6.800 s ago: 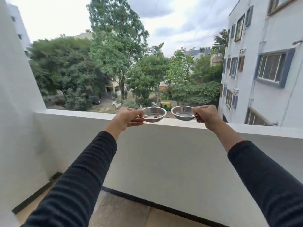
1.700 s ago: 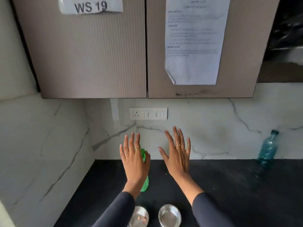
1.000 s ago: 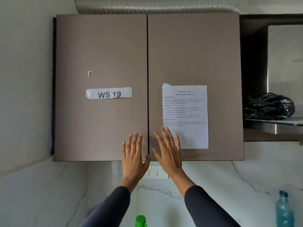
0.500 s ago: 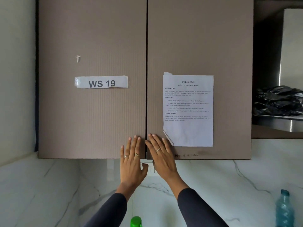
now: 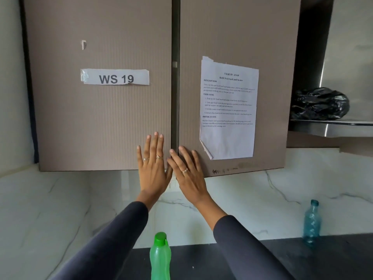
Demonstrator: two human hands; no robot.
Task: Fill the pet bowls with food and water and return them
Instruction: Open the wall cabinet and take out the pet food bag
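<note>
My left hand (image 5: 152,167) and my right hand (image 5: 187,172) are raised with straight fingers against the lower edges of two brown wall cabinet doors. The left hand lies on the left door (image 5: 101,118), labelled WS 19. The right hand lies on the right door (image 5: 232,37), which stands slightly ajar with a dark gap at the seam. A green water bottle (image 5: 160,257) stands on the black counter (image 5: 302,259) below my arms. The two steel bowls are out of view.
A printed task sheet (image 5: 228,110) is taped to the right door. A blue-tinted plastic bottle (image 5: 311,222) stands on the counter at the right. A black plastic bag (image 5: 320,104) lies on a steel shelf (image 5: 333,126) at the upper right. White marble walls surround the counter.
The two bowls went from the balcony ledge to the counter and then out of view. My hands rose to the cabinet doors, and the right door has come slightly away from the left one.
</note>
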